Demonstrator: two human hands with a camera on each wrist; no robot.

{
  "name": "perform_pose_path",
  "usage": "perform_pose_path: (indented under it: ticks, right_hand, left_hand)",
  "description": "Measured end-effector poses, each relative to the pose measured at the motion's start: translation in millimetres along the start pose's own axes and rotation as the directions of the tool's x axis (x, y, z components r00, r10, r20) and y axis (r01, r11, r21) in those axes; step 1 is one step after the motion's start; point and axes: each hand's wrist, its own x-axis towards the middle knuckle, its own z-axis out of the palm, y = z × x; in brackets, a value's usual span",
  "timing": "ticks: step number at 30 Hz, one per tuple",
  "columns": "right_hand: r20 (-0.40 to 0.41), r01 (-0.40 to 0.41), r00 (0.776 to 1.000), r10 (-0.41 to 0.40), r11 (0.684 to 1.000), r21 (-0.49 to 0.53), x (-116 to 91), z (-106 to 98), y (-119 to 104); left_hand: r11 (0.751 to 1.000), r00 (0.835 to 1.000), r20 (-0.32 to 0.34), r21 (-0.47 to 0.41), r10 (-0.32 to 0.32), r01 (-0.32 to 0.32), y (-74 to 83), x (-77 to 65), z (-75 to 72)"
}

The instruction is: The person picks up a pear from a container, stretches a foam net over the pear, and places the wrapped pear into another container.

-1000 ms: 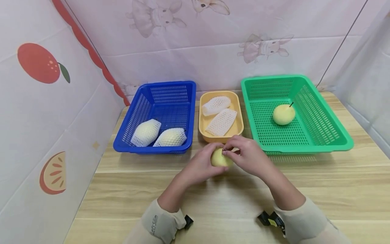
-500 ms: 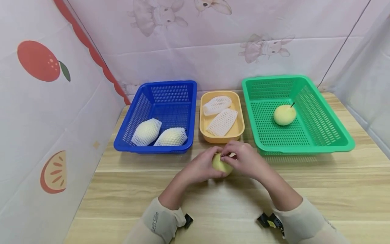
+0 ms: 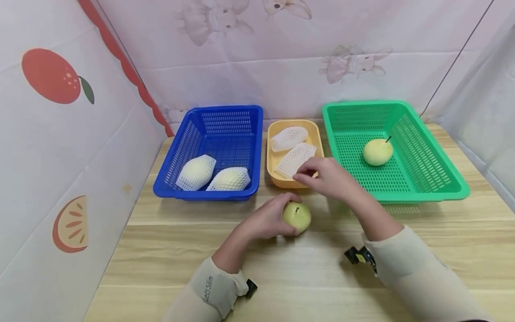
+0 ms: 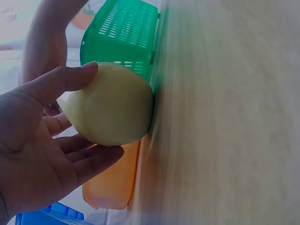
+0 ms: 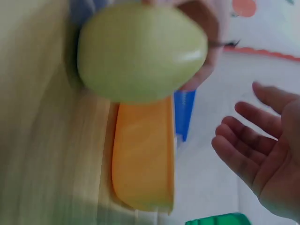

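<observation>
A bare yellow-green pear [image 3: 297, 217] stands on the wooden table with its stem up, and my left hand [image 3: 274, 216] grips it from the left side. Thumb and fingers curve round the pear [image 4: 112, 105] in the left wrist view. My right hand [image 3: 327, 178] hovers above the front rim of the small yellow tray [image 3: 273, 172], apart from the pear. In the right wrist view that hand [image 5: 262, 145] has loosely bent fingers and nothing between them. Two white foam net sleeves [image 3: 297, 160] lie in the tray.
At the back left, a blue basket [image 3: 207, 195] holds two pears in foam nets [image 3: 197, 172]. A green basket [image 3: 422, 197] with one bare pear [image 3: 378, 152] stands at the back right. A printed curtain wall [image 3: 281, 85] rises behind them.
My right hand has let go of the pear's stem and moved up and away toward the yellow tray. The left hand keeps its grip on the pear, whose stem now shows.
</observation>
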Motion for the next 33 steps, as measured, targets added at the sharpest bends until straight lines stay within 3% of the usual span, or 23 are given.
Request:
perform_pose_path:
  ticks: [9,18,22,24,33]
  right_hand:
    - [0.047,-0.173,0.981,0.186,0.963,-0.205,47,24,18]
    - [0.087,-0.367,0.905,0.416,0.869,-0.333,66,41,31]
    - [0.122,-0.404,0.882,0.455,0.864,-0.302,65,52,42]
    - [0.123,-0.413,0.882,0.455,0.871,-0.266,66,55,45]
    - [0.021,-0.367,0.928,0.372,0.923,-0.120,63,51,36]
  left_hand:
    - [1.000,1.000,-0.021,0.015,0.003,-0.002,-2.7,-2.2,-3.8]
    - [1.000,1.000,-0.017,0.015,0.010,-0.009,-4.1,-4.1,-2.6]
    - [1.000,1.000,-0.010,0.012,-0.001,0.001,-2.8,-6.1,-0.2]
    - [1.000,1.000,-0.011,0.012,0.000,0.000,-3.0,-6.1,0.3]
    - [1.000,1.000,-0.029,0.013,-0.007,0.007,-4.2,-3.7,-1.4]
